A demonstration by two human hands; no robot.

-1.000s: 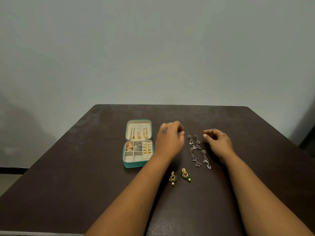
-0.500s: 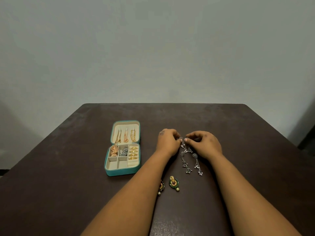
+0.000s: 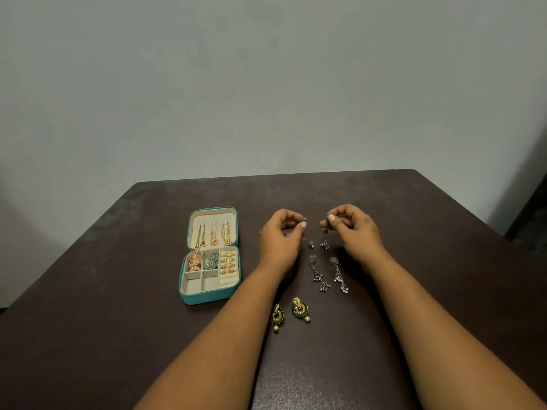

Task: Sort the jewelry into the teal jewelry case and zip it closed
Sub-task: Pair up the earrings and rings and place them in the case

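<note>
Half a second before, your hands met over the upper pair of silver earrings; here they had lifted and parted, so that pair had left the table [image 3: 414, 335]. Your left hand [image 3: 281, 236] pinched one earring [image 3: 303, 223], your right hand [image 3: 353, 229] the other [image 3: 325, 235], dangling. The open teal case [image 3: 211, 297] lay left of your left hand; the lower silver pair [image 3: 327, 275] and green pair [image 3: 291, 314] remained unsorted
</note>
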